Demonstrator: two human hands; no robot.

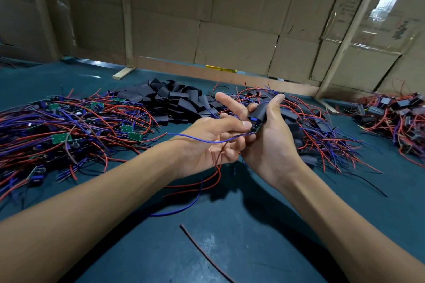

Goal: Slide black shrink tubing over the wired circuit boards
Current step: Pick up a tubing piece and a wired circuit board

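Note:
My right hand (271, 145) grips a piece of black shrink tubing (258, 112) between thumb and fingers, above the table's middle. A small circuit board (255, 127) with a blue part sticks out of the tube's lower end. My left hand (213, 142) pinches the board's end and its wires, thumb on top, index finger pointing up. A blue wire (202, 140) and a red wire (197, 182) trail from the board down to the green table (230, 236). A heap of loose black tubing pieces (174, 99) lies behind my hands.
A tangle of bare green boards with red and blue wires (69, 126) covers the left of the table. Sleeved boards with wires (322, 135) lie right of my hands, with another heap (395, 117) at far right. A stray wire (202, 253) lies near. Cardboard walls (230, 30) close the back.

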